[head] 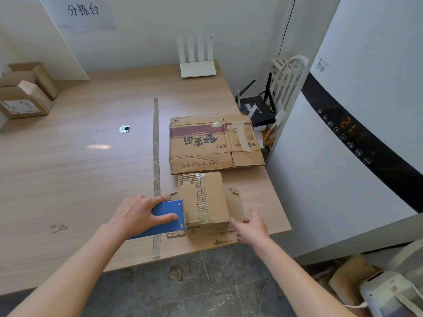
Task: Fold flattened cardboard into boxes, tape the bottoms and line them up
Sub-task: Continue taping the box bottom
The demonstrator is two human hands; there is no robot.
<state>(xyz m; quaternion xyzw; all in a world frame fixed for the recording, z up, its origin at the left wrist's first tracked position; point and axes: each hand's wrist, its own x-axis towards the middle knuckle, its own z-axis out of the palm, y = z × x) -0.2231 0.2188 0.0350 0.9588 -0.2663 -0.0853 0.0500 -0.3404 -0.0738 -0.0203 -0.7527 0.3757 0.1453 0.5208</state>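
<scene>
Left hand (139, 213) grips blue dispenser (168, 217) against box (203, 200); right hand (251, 227) seemingly spread beside.

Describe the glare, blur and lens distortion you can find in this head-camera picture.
Head view: a soft glare patch shines on the table; the right hand is motion-blurred, the left hand on the blue tape dispenser sharper; wide-angle bending curves the white appliance.

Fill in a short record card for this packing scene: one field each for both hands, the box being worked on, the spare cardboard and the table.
left hand: grips the blue tape dispenser, pressed against the box's left side
right hand: fingers spread, reaching toward the box's right side
box: folded, torn top face, seam taped
flattened cardboard: lies behind the box
table: wooden, tape strip running down it
</scene>
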